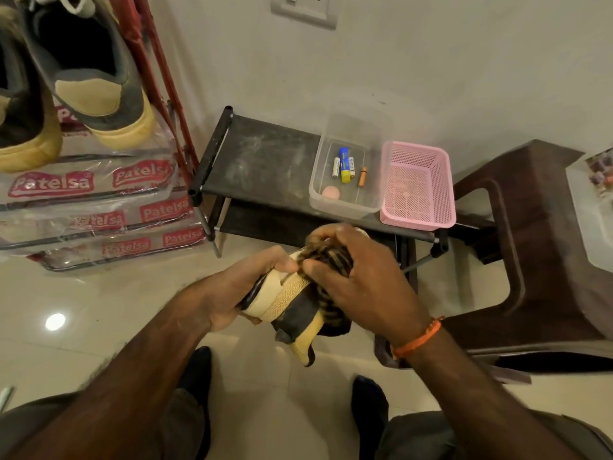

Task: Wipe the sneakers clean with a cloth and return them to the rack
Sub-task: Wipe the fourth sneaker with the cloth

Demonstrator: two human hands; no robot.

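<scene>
The left hand [247,287] grips a tan and black sneaker [292,303] from its side, with the fingers curled around the sole and the thumb on top. The sneaker is in the air above the tiled floor [99,310], in front of a low black rack [265,154]. The right hand [358,283] is closed on a dark striped cloth [328,260] and presses it on the front part of the sneaker. An orange thread band [419,336] is on the right wrist. Two other tan and black sneakers [96,81] stand on a red rack [159,78] at the upper left. On the black rack, a clear plastic box [348,207] with batteries [345,164] stands just beside a pink basket [418,220].
</scene>
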